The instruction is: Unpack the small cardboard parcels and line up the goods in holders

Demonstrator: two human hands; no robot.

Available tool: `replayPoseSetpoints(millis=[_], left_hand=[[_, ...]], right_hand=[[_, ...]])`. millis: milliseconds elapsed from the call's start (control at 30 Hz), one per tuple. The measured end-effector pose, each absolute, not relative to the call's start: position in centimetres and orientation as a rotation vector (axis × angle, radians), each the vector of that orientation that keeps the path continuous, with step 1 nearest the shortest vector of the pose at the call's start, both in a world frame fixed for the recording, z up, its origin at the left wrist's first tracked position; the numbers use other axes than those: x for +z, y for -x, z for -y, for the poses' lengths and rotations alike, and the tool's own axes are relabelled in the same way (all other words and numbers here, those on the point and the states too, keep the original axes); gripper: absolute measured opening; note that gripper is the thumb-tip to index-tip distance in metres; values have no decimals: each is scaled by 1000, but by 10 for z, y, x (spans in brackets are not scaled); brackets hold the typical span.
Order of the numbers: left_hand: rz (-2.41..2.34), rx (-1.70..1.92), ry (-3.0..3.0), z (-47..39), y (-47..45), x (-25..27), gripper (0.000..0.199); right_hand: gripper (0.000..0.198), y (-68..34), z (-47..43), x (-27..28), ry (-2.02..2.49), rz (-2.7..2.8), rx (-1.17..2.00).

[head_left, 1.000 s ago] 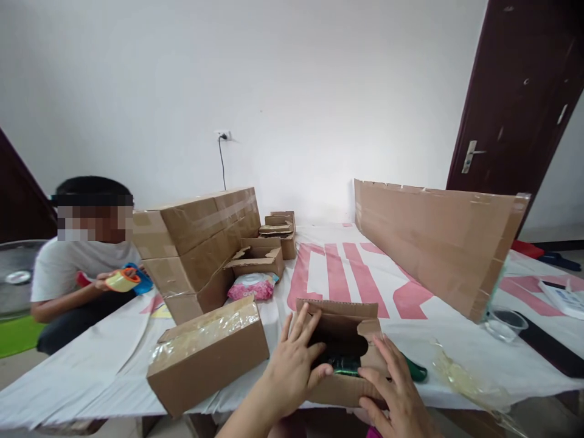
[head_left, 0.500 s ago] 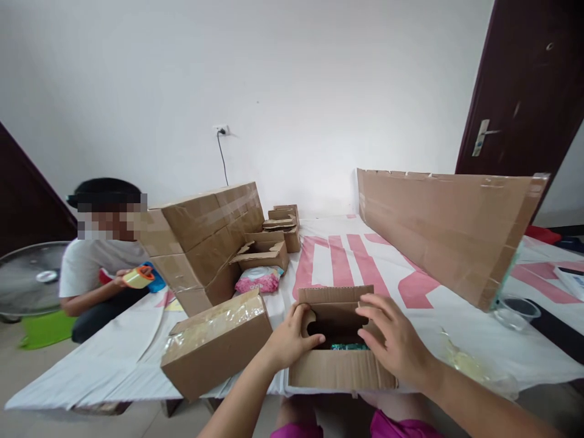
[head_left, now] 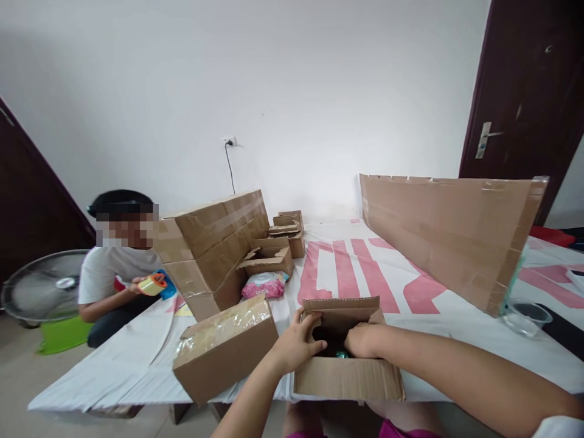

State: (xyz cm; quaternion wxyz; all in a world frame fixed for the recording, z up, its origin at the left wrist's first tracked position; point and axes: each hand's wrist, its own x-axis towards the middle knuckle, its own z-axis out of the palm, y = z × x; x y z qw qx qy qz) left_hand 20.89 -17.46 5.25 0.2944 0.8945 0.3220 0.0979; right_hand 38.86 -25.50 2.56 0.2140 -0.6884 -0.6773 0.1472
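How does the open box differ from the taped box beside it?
The open box stands with its top open; the taped box looks closed. The left hand touches the open box and the right hand reaches inside; neither touches the taped box. Both are brown cardboard.

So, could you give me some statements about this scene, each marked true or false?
1. The left hand touches the open box. True.
2. Both hands are outside the open box. False: the right hand reaches inside it.
3. The pink pack lies on the white cloth. True.
4. The door at the right is white. False: the door is dark.
5. The other person holds a tape roll. True.
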Motion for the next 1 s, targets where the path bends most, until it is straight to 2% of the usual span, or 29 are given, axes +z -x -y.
replayPoseSetpoints(millis=[133, 267, 433, 533, 700, 900, 1000], left_hand=[[-948, 251, -2457, 167, -210, 51, 53], [-1055, 294, -2511, 156, -215, 53, 52], [-1201, 414, -2542, 130, -232, 58, 50], [-1283, 518, -2522, 104, -240, 61, 49], [-1250, 723, -2507, 77, -247, 63, 41], [-1024, 1118, -2593, 141, -254, 54, 28], [-643, 1021, -2659, 179, -258, 32, 25]], right_hand=[[19, -408, 266, 68, 1854, 1952, 343], [31, -431, 277, 112, 1697, 1809, 223], [35, -444, 297, 122, 1157, 1310, 323], [33, -445, 314, 108, 1105, 1116, 472], [48, -447, 330, 57, 1336, 1067, 584], [63, -440, 323, -15, 1740, 1500, 498], [70, -426, 316, -30, 1877, 1723, 369]])
